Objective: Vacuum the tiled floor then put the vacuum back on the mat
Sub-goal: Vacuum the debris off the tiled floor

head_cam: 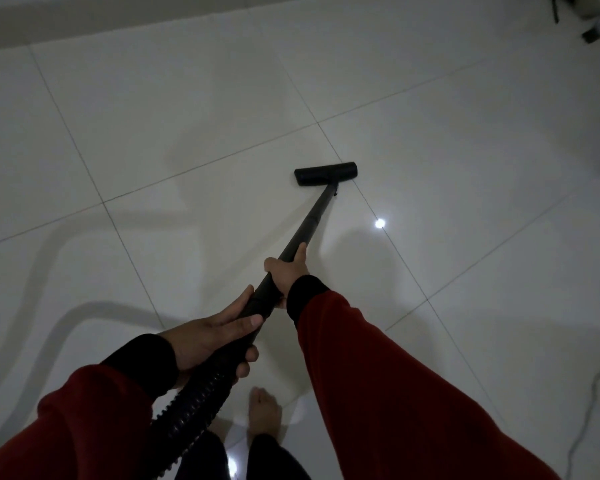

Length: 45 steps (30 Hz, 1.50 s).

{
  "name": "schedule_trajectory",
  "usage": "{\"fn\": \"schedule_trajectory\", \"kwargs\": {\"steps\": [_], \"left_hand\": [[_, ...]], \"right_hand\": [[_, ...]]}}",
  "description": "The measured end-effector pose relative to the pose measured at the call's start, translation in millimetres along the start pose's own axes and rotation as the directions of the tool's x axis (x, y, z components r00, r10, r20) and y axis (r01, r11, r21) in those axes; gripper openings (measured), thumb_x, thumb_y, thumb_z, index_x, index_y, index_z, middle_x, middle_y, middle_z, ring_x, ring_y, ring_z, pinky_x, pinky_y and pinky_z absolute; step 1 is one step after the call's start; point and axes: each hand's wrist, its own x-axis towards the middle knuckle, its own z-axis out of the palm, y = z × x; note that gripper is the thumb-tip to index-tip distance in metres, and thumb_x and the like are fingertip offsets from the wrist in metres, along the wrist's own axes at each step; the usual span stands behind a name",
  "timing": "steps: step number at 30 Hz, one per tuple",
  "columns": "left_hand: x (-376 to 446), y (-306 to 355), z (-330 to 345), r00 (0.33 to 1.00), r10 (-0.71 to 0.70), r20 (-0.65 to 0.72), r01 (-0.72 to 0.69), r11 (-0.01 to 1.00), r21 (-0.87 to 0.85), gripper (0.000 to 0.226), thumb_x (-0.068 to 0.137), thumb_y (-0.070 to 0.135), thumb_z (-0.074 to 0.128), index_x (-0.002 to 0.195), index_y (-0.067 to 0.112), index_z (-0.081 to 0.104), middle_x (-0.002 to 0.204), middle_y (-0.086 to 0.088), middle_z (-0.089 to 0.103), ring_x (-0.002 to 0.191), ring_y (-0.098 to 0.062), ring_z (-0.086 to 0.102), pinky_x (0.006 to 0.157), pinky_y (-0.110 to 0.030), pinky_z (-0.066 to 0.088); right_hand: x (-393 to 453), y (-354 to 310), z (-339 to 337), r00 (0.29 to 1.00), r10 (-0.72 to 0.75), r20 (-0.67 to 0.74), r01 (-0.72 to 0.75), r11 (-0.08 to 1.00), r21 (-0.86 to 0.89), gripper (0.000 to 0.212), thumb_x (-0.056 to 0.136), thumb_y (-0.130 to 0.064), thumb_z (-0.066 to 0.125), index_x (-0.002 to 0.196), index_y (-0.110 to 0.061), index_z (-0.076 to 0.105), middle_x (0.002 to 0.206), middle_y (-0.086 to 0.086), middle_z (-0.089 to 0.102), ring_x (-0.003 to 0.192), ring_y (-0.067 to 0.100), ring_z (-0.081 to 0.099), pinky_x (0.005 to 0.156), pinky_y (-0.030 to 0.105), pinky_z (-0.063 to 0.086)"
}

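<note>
I observe the vacuum's floor head (325,173) flat on the tiled floor (465,140), at about 12 o'clock from the person and just beside a crossing of grout lines. The black wand (312,220) runs back from it toward 6 o'clock. The right hand (286,271) grasps the wand partway along, fingers wrapped round it. The left hand (215,336) grasps the handle end, fingers and thumb curled round it, where the ribbed hose (194,403) joins and drops toward 7 o'clock. Both sleeves are red with dark cuffs. A bare foot (264,414) stands on the tiles at 6 o'clock.

The floor is large, pale, glossy tile with thin grout lines. A bright lamp reflection (380,223) lies at 2 o'clock from the hands. A pale cord (593,403) trails at 4 o'clock. Dark objects (591,34) at 1 o'clock are too dim to identify. A wall base (84,26) runs across 11 o'clock.
</note>
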Motion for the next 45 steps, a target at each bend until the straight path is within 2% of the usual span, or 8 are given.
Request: {"fn": "schedule_trajectory", "kwargs": {"steps": [9,13,17,24,32,35,38,45], "left_hand": [[-29,-60,3,0.997,-0.063,0.050,0.058,0.994,0.088,0.101,0.056,0.044,0.081,0.134,0.063,0.020,0.064,-0.007,0.061,0.052,-0.019,0.058,0.049,-0.027,0.050],[-41,-86,1,0.991,-0.113,0.077,0.100,0.982,0.159,0.093,0.069,0.038,0.069,0.139,0.059,0.012,0.063,-0.006,0.062,0.052,-0.018,0.059,0.049,-0.026,0.050],[-53,-115,-1,0.982,-0.157,0.108,0.126,0.960,0.251,0.104,0.063,0.043,0.075,0.141,0.057,0.007,0.064,-0.006,0.063,0.053,-0.018,0.060,0.050,-0.026,0.051],[-71,-163,1,0.976,-0.190,0.103,0.145,0.929,0.341,0.096,0.069,0.039,0.066,0.142,0.055,0.005,0.063,-0.005,0.063,0.054,-0.018,0.061,0.052,-0.026,0.051],[-118,-216,-10,0.986,-0.148,0.078,0.115,0.939,0.325,0.098,0.071,0.041,0.068,0.142,0.053,0.002,0.066,-0.007,0.065,0.057,-0.019,0.063,0.056,-0.029,0.054],[-141,-239,-17,0.993,-0.105,0.046,0.088,0.956,0.279,0.114,0.056,0.052,0.080,0.141,0.056,0.004,0.067,-0.007,0.066,0.058,-0.019,0.063,0.056,-0.028,0.053],[-172,-263,-28,0.999,-0.049,0.014,0.046,0.977,0.206,0.127,0.042,0.058,0.086,0.139,0.058,0.003,0.066,-0.006,0.066,0.058,-0.019,0.063,0.055,-0.028,0.052],[-252,-308,-80,0.989,0.050,-0.137,-0.045,0.998,0.039,0.091,0.075,0.037,0.067,0.140,0.057,0.007,0.066,-0.010,0.063,0.055,-0.022,0.059,0.052,-0.028,0.050]], "right_hand": [[-36,76,9,0.999,0.011,-0.043,-0.007,0.996,0.091,0.091,0.090,-0.019,0.052,0.146,-0.044,-0.015,0.093,0.000,0.052,0.075,0.019,0.058,0.051,0.031,0.049],[-54,113,15,0.996,0.030,-0.079,-0.020,0.991,0.131,0.090,0.090,-0.020,0.051,0.146,-0.042,-0.016,0.094,0.004,0.052,0.073,0.020,0.057,0.047,0.030,0.047],[-67,155,21,0.990,0.056,-0.133,-0.028,0.979,0.200,0.090,0.091,-0.021,0.052,0.146,-0.044,-0.015,0.119,0.012,0.053,0.074,0.020,0.056,0.046,0.028,0.045],[-86,214,32,0.985,0.064,-0.159,-0.019,0.963,0.267,0.090,0.089,-0.021,0.052,0.145,-0.045,-0.015,0.101,0.006,0.053,0.076,0.020,0.057,0.045,0.028,0.046],[-112,257,67,0.993,0.077,-0.091,-0.052,0.966,0.252,0.092,0.089,-0.020,0.052,0.143,-0.048,-0.018,0.110,0.010,0.053,0.082,0.023,0.058,0.051,0.034,0.049],[-123,268,88,0.997,0.068,-0.033,-0.060,0.977,0.204,0.094,0.089,-0.018,0.051,0.142,-0.049,-0.019,0.117,0.012,0.052,0.084,0.025,0.057,0.052,0.036,0.050],[-134,279,117,0.999,0.040,0.021,-0.042,0.991,0.124,0.093,0.089,-0.020,0.051,0.143,-0.048,-0.019,0.102,0.005,0.055,0.084,0.023,0.057,0.052,0.034,0.050],[-158,287,219,0.982,0.029,0.186,-0.016,0.997,-0.073,0.091,0.090,-0.024,0.050,0.142,-0.049,-0.021,0.094,0.000,0.054,0.078,0.019,0.058,0.047,0.028,0.049]]}}
